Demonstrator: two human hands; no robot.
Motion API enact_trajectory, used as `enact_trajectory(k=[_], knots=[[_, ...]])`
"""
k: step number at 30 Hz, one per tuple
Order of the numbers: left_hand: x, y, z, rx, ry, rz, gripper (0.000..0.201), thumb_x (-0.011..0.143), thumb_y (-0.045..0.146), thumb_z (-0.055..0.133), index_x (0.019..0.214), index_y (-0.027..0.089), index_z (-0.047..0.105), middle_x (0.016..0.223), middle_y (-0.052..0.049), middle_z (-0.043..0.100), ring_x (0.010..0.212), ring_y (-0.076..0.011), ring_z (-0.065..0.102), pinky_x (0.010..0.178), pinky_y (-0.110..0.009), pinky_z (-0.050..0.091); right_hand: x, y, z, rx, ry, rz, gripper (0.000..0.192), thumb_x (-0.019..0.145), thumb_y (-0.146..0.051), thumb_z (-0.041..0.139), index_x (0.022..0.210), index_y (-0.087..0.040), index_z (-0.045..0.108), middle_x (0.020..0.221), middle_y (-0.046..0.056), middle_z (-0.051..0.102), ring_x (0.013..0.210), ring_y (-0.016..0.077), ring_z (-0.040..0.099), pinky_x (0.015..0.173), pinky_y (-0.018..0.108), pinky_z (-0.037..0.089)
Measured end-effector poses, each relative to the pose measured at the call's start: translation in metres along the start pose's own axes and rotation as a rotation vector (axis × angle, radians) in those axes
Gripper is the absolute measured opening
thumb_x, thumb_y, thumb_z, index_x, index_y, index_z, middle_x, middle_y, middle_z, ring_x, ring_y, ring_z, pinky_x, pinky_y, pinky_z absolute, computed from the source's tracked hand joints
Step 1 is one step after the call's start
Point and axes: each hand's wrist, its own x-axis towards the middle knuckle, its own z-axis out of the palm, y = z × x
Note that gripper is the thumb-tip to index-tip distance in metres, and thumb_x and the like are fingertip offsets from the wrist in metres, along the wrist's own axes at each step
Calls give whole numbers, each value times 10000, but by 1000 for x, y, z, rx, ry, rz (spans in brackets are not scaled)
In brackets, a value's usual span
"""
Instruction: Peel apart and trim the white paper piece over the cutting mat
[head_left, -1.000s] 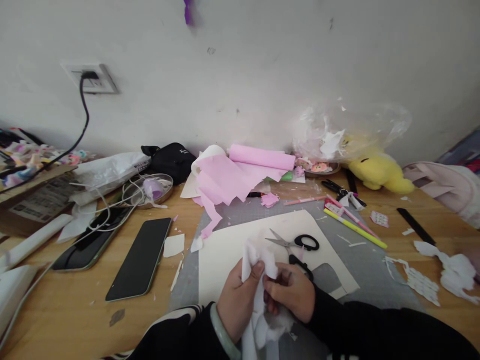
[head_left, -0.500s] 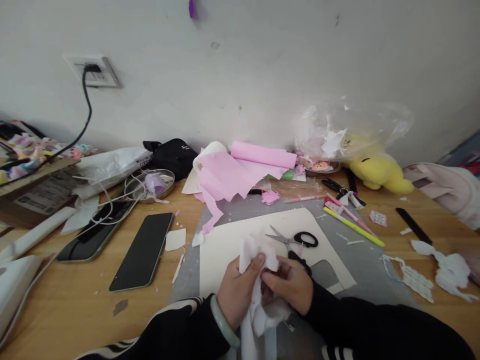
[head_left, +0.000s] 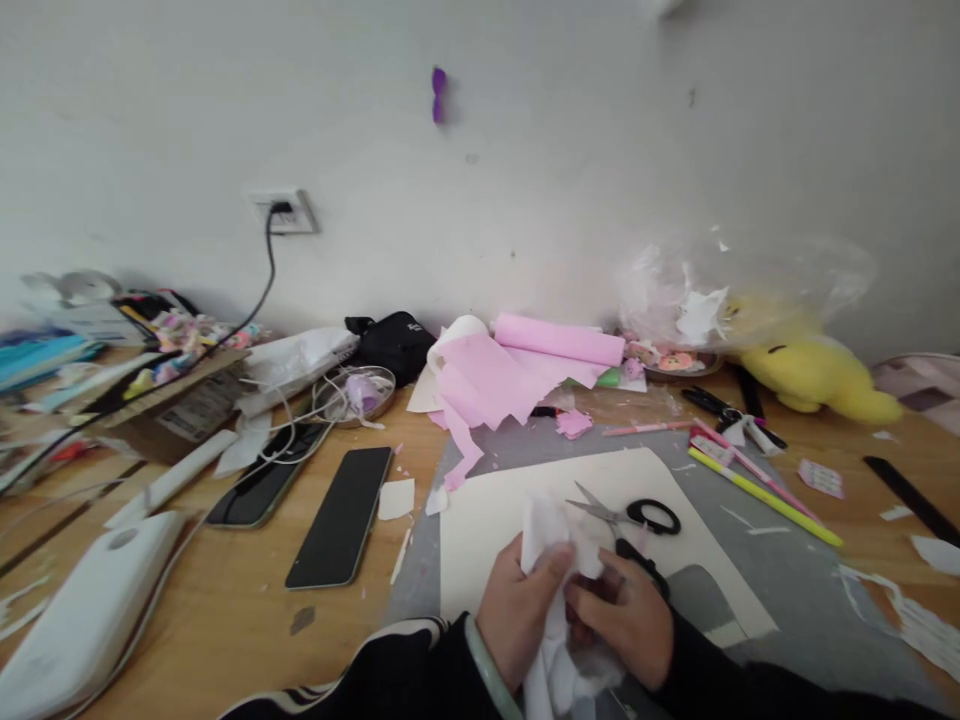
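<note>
Smooth wooden desk (head_left: pixel 225 600), grey cutting mat (head_left: pixel 780 580) bearing a flat cream sheet (head_left: pixel 487 510), near the front edge soft crumpled white tissue paper (head_left: pixel 546 520) pinched between left hand (head_left: pixel 517 610) and right hand (head_left: pixel 630 620), black-handled scissors (head_left: pixel 630 514) just beyond; lettering on the black pouch (head_left: pixel 394 340) unreadable.

Lay on cream sheet (head_left: pixel 495 510) near desk's (head_left: pixel 225 600) front edge: black-handled scissors (head_left: pixel 626 514). Sat mid-desk, left of grey mat (head_left: pixel 750 560): two dark phones (head_left: pixel 341 516), side by side. Piled by back edge against wall: pink paper roll (head_left: pixel 559 340), black pouch (head_left: pixel 394 342). Slumped at back right corner: yellow plush toy (head_left: pixel 814 375). Rested at front left corner: white device (head_left: pixel 82 615). Lay right of mat: yellow pen (head_left: pixel 765 484).
</note>
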Motion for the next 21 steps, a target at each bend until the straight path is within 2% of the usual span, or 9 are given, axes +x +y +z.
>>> enact_trajectory(k=[2,4,13,16,21], knots=[[2,-1,-2,12,-4,29,269,629,268,601,820,86,553,682,-54,606,598,-143,534,570,-239,432,0,5,-2,-85,39,-36,178,569,-316,479,617,-144,484,463,-19,482,430,97,462,429,206,370],[3,-2,-3,26,-10,27,272,616,244,612,824,76,562,709,-67,608,635,-158,534,597,-252,432,1,9,-4,-154,64,-75,195,581,-330,473,627,-145,511,500,-2,517,475,112,486,457,208,381],[-1,-4,2,-157,-28,49,230,636,197,597,831,82,555,707,-59,603,634,-140,523,635,-266,417,3,12,-6,-376,155,-154,213,583,-320,464,640,-148,575,545,17,567,527,125,503,502,207,386],[0,-4,2,-153,-11,68,225,633,196,600,819,74,565,682,-59,605,639,-145,521,637,-261,416,4,12,-6,-437,190,-153,217,576,-324,468,640,-147,576,568,27,572,541,133,505,508,211,385],[2,-5,1,-123,7,101,227,635,232,599,801,79,584,677,-61,611,649,-160,528,636,-262,415,6,10,-5,-492,178,-197,175,593,-298,454,582,-153,550,535,30,555,512,130,482,498,222,368]])
